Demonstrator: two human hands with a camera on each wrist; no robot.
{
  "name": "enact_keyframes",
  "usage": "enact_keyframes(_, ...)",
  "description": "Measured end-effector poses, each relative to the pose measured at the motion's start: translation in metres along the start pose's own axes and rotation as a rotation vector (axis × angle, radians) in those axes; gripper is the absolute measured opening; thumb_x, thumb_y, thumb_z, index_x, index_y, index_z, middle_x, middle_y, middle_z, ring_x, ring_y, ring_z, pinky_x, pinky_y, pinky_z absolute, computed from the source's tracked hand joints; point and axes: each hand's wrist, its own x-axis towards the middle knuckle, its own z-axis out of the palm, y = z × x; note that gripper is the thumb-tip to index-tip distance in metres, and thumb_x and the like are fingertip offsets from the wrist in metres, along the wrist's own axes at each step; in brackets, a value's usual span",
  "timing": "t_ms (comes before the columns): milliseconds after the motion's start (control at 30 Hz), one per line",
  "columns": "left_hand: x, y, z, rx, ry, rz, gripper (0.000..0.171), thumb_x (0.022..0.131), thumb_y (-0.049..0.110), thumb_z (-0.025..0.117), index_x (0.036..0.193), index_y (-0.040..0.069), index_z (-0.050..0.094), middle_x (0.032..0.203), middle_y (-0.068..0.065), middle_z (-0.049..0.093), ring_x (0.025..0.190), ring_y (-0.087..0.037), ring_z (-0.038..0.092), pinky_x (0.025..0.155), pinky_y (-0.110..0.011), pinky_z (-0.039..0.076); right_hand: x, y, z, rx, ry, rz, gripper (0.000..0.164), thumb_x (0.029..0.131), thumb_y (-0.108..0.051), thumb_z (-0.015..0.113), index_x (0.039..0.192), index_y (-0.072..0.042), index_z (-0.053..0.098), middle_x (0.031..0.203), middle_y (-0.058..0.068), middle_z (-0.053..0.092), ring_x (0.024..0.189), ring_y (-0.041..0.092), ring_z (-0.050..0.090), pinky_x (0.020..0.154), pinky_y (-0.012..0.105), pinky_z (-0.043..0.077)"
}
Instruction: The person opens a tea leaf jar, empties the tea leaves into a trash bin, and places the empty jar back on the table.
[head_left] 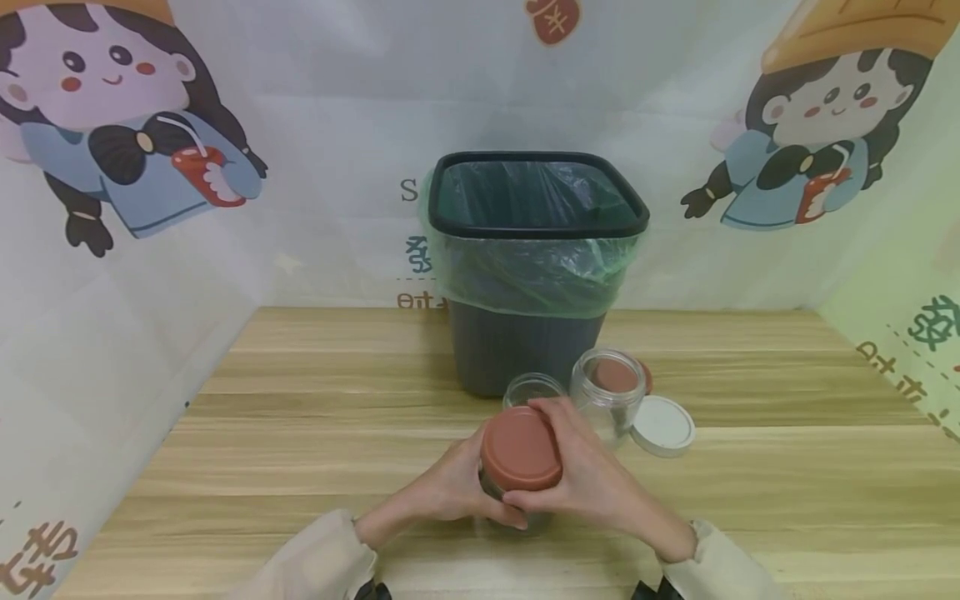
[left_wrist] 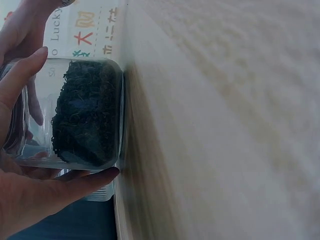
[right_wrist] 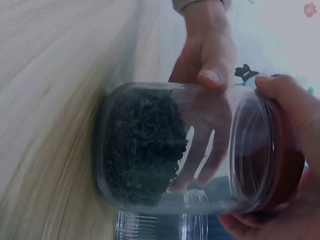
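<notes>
A clear glass jar (right_wrist: pixel 210 105) stands upright on the table near its front, partly filled with dark, curly dried leaves (right_wrist: pixel 145 145). Its reddish-brown lid (head_left: pixel 522 447) sits on the mouth. With fingers and thumb round the glass body, my left hand (head_left: pixel 457 483) holds the jar from the left side. From the right, my right hand (head_left: pixel 588 475) grips the lid's edge, thumb at the front and fingers at the back. In the left wrist view the leaves (left_wrist: pixel 87 112) fill the bottom part of the jar.
Just behind the hands stand two more clear jars, a smaller one (head_left: pixel 534 382) and a taller one (head_left: pixel 600 408), both uncovered. A white lid (head_left: pixel 663 427) lies right of them, another reddish-brown lid (head_left: pixel 648 377) behind. Further back is a dark bin (head_left: pixel 525 350) with a green liner.
</notes>
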Motion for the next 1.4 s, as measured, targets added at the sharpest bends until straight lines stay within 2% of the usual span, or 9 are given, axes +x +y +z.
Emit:
enact_keyframes(400, 0.0, 0.0, 0.0, 0.01, -0.003, 0.003, 0.098, 0.056, 0.016, 0.084, 0.136, 0.02, 0.027, 0.126, 0.008, 0.046, 0.116, -0.01, 0.044, 0.099, -0.033, 0.034, 0.003, 0.007, -0.014, 0.148, -0.146, -0.004, 0.083, 0.064, -0.033, 0.079, 0.13, -0.011, 0.034, 0.12, 0.0, 0.047, 0.105, 0.015, 0.049, 0.087, 0.037, 0.044)
enact_keyframes(600, 0.0, 0.0, 0.0, 0.015, 0.002, -0.001, 0.098, 0.055, 0.017, 0.085, 0.135, 0.022, 0.028, 0.125, 0.008, 0.048, 0.114, -0.009, 0.045, 0.098, -0.032, 0.034, 0.005, 0.012, -0.017, 0.239, -0.172, 0.026, 0.08, 0.067, -0.026, 0.078, 0.132, -0.011, 0.033, 0.121, 0.002, 0.05, 0.106, 0.016, 0.051, 0.088, 0.036, 0.043)
enact_keyframes(733, 0.0, 0.0, 0.0, 0.037, 0.012, -0.014, 0.098, 0.053, 0.02, 0.086, 0.134, 0.022, 0.029, 0.123, 0.008, 0.049, 0.112, -0.009, 0.046, 0.097, -0.031, 0.035, 0.005, 0.014, -0.019, 0.269, -0.161, 0.013, 0.078, 0.069, -0.021, 0.077, 0.133, -0.009, 0.033, 0.12, 0.006, 0.053, 0.105, 0.019, 0.052, 0.087, 0.036, 0.043)
enact_keyframes(867, 0.0, 0.0, 0.001, 0.058, 0.013, -0.029, 0.098, 0.054, 0.021, 0.085, 0.134, 0.017, 0.029, 0.122, 0.004, 0.05, 0.11, -0.011, 0.048, 0.095, -0.031, 0.038, 0.003, 0.013, -0.024, 0.242, -0.146, 0.019, 0.079, 0.069, -0.023, 0.077, 0.134, -0.01, 0.033, 0.122, 0.006, 0.051, 0.107, 0.018, 0.051, 0.089, 0.035, 0.042)
enact_keyframes(1100, 0.0, -0.001, 0.001, 0.102, 0.031, -0.051, 0.095, 0.055, 0.023, 0.085, 0.131, 0.009, 0.031, 0.121, -0.004, 0.051, 0.108, -0.017, 0.05, 0.091, -0.032, 0.04, -0.005, 0.01, -0.037, 0.105, -0.111, 0.043, 0.084, 0.065, -0.029, 0.079, 0.134, -0.012, 0.033, 0.127, 0.005, 0.046, 0.109, 0.02, 0.048, 0.086, 0.042, 0.043)
enact_keyframes(1267, 0.0, 0.0, 0.002, 0.12, 0.053, -0.048, 0.092, 0.052, 0.023, 0.086, 0.127, 0.009, 0.035, 0.12, -0.005, 0.054, 0.108, -0.018, 0.052, 0.093, -0.033, 0.039, -0.016, 0.013, -0.049, 0.002, -0.082, 0.026, 0.084, 0.06, -0.033, 0.081, 0.131, -0.015, 0.038, 0.124, 0.003, 0.048, 0.105, 0.018, 0.05, 0.082, 0.04, 0.045)
enact_keyframes(1400, 0.0, 0.001, 0.003, 0.128, 0.064, -0.051, 0.09, 0.051, 0.022, 0.086, 0.126, 0.009, 0.038, 0.12, -0.006, 0.054, 0.108, -0.018, 0.052, 0.094, -0.034, 0.038, -0.027, 0.019, -0.06, -0.019, -0.092, 0.016, 0.082, 0.06, -0.029, 0.082, 0.128, -0.013, 0.04, 0.121, 0.001, 0.05, 0.101, 0.015, 0.051, 0.079, 0.036, 0.046)
